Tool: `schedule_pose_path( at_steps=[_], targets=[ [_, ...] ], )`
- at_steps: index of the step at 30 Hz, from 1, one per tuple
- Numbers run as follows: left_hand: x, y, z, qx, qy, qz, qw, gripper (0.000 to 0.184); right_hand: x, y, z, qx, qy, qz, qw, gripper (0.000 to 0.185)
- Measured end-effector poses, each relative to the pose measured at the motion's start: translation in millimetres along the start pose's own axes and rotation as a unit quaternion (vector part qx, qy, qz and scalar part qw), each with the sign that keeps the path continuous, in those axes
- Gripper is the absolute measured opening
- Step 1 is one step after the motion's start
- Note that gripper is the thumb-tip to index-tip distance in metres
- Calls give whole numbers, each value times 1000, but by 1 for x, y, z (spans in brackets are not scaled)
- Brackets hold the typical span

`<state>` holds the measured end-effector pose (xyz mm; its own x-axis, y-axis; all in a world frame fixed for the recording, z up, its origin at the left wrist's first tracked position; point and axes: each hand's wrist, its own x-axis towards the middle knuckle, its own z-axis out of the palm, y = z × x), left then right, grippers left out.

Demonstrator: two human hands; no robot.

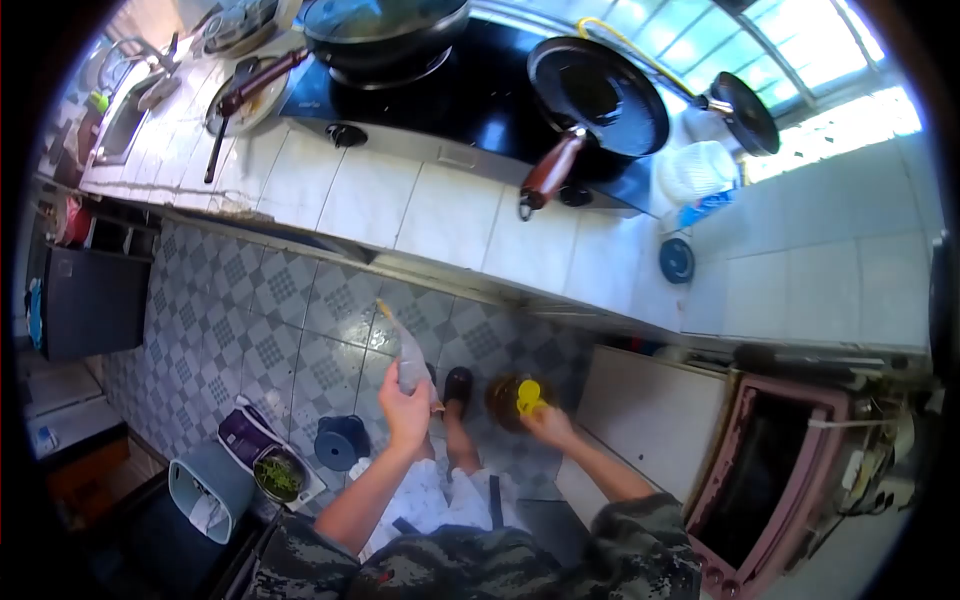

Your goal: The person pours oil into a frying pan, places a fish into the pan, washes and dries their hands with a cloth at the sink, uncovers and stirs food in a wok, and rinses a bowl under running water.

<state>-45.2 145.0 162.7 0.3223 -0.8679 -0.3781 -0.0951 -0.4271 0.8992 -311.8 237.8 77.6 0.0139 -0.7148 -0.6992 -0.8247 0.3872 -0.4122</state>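
My left hand [405,405] is closed around a long, whitish translucent thing with a yellowish tip [408,350]. It tapers away from me above the floor, and its exact kind is unclear. On the right, my right hand [548,425] is closed at the top of an amber-brown jug [503,403]. The jug has a yellow flip cap [529,392], whose two round parts show beside my fingers. Much of the jug blends into the shadowed floor.
Above the counter [370,200], a stove [480,100] bears a lidded wok [385,45] and a frying pan [598,95]. A blue stool [341,443], a bin [212,490] and a pot of greens [279,476] stand left. A pink-framed cabinet [765,480] stands right.
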Motion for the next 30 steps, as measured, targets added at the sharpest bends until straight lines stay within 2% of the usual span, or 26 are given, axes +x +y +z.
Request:
schedule_pose_path(
  at_steps=[2, 4, 7, 9, 10, 11, 13, 14, 17, 19, 21, 22, 23, 25, 26, 28, 29, 30],
  targets=[
    [9, -29, -14, 34, 34, 20, 999, 37, 50, 19, 39, 35, 8, 12, 999, 42],
    [17, -37, -17, 28, 51, 10, 998, 38, 100, 36, 70, 54, 54, -26, 997, 39],
    [26, -61, -9, 42, 95, 1, 995, 36, 172, 68, 127, 117, 76, -18, 990, 37],
    [32, -68, -4, -53, 104, -53, 992, 35, 220, 74, 144, 126, 59, -12, 990, 36],
    [37, -83, -4, -27, 95, -38, 994, 38, 234, 76, 156, 132, 42, 1, 990, 36],
    [39, -88, -2, -16, 93, -34, 995, 38, 244, 76, 162, 144, 40, 2, 989, 36],
    [44, -94, 12, -83, 114, -40, 989, 39, 263, 77, 168, 132, 58, -23, 989, 33],
    [45, -95, 15, -74, 108, -44, 990, 39, 264, 73, 169, 93, 96, -62, 989, 30],
    [50, -95, 25, -105, 90, -68, 988, 38, 265, 56, 164, 50, 82, -21, 995, 26],
    [53, -98, 27, -93, 82, -63, 990, 37, 264, 43, 147, 69, 87, -11, 994, 25],
    [54, -99, 29, -89, 61, -77, 991, 36, 262, 44, 143, 86, 70, -40, 993, 25],
    [54, -104, 30, -89, 53, -52, 993, 33, 267, 47, 145, 96, 30, -29, 995, 30],
    [54, -104, 30, -80, 37, -48, 995, 33, 267, 47, 152, 110, 39, -19, 993, 30],
    [55, -100, 34, -84, 21, -58, 995, 34, 273, 41, 166, 20, 243, -34, 969, 41],
    [54, -100, 36, -78, 16, -61, 995, 35, 271, 35, 160, 29, 252, -24, 967, 41],
    [53, -102, 41, -73, 1, -56, 996, 34, 270, 27, 146, 65, 364, 7, 929, 55],
    [52, -104, 42, -74, -3, -56, 996, 33, 277, 31, 149, 75, 372, 20, 925, 55],
    [54, -115, 39, -56, -11, -44, 997, 32, 285, 36, 148, 76, 354, -19, 932, 54]
  ],
)
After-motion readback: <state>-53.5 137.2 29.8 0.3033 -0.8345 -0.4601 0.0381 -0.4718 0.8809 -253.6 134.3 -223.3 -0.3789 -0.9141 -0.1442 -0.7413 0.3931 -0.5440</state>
